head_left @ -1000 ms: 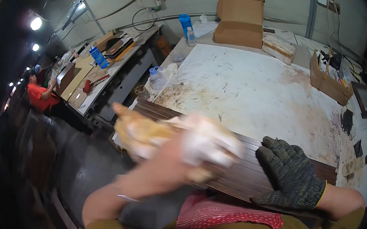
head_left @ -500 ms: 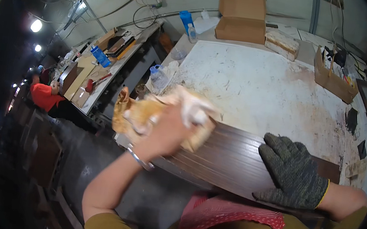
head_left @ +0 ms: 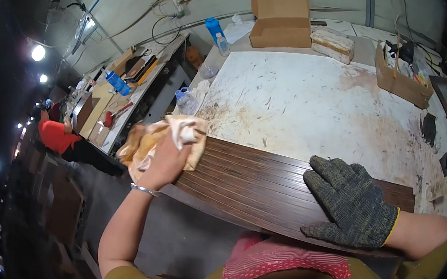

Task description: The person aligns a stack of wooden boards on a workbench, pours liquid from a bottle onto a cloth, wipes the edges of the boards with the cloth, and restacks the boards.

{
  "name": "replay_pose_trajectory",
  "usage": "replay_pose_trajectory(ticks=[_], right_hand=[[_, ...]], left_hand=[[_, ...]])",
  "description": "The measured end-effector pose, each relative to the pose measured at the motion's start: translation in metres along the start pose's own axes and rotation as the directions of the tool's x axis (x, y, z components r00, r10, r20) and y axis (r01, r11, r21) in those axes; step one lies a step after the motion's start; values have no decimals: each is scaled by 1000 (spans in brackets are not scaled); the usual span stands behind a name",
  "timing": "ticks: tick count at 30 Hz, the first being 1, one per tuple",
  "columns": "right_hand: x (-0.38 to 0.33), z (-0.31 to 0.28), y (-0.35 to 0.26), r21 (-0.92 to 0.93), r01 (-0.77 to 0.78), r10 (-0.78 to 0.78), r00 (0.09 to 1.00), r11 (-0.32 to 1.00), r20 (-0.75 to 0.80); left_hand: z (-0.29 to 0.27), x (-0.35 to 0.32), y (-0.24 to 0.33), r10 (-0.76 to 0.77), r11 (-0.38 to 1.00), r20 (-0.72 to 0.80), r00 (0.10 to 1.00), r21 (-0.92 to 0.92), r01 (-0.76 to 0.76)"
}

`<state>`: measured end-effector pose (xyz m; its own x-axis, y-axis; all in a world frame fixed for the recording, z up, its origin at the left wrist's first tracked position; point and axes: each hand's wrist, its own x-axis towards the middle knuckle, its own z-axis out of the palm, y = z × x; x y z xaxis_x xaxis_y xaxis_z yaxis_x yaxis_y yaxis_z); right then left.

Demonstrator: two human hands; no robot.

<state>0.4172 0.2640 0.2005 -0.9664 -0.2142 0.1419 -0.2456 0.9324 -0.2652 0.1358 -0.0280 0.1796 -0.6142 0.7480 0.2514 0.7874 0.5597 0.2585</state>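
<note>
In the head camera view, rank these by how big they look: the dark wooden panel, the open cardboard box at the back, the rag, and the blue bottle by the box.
Largest to smallest, as they look:
1. dark wooden panel
2. cardboard box and rag: similar, and the rag is nearer the camera, so unsure
3. blue bottle

Panel [head_left: 262,189] on table [head_left: 322,107] near edge; rag [head_left: 162,135] at its left end, box [head_left: 281,13] behind
</note>
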Motion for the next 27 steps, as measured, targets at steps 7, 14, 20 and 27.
replay_pose_trajectory(ticks=[7, 14, 20, 27], right_hand=[[8, -1, 5, -48, -29, 28, 999, 998, -27], [1, -3, 1, -102, -25, 21, 999, 995, -37], [11, -5, 0, -90, -33, 32, 999, 995, -6], [8, -3, -6, -123, -66, 66, 998, 990, -8]], left_hand=[[50, -4, 164, 389, 921, 58, 919, 5, -390], [17, 1, 30, -175, 965, 159, 972, -168, 201], [0, -12, -14, -260, 958, -18, 965, -132, 255], [9, -25, 27, -59, 993, -8, 998, -100, 58]])
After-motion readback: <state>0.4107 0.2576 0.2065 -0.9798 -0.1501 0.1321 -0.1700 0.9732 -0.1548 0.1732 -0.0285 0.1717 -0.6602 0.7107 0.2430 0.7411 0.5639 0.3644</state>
